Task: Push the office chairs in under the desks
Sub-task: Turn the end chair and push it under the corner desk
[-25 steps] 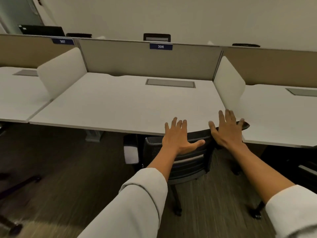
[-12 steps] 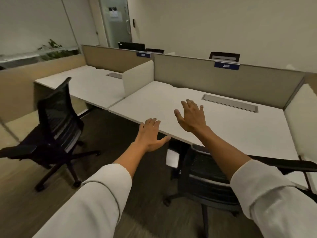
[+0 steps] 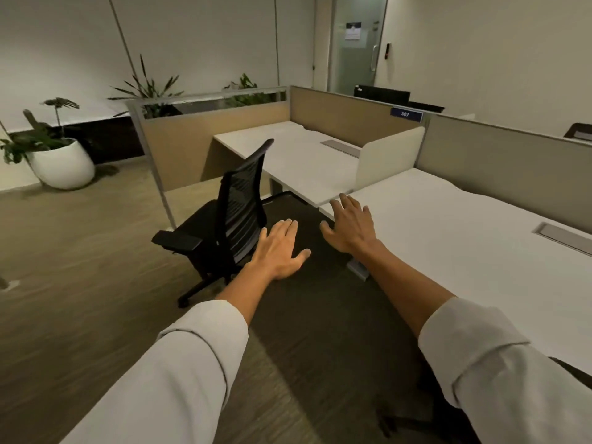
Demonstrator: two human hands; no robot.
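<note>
A black mesh office chair stands on the carpet, pulled out from the far white desk labelled 307, its back turned toward me and its seat facing left. My left hand hovers open just right of the chair's backrest, not touching it. My right hand is open, fingers spread, over the near corner of the closer white desk. A dark chair part shows at the lower right behind my right sleeve.
Tan partition panels back the desks, with a white divider between them. A white planter with plants stands at the left. A glass door is at the far wall. Open carpet lies left of the chair.
My view has swung left from desk 306 to desk 307. Both hands have left the first chair's back and now reach, open, toward the pulled-out chair.
</note>
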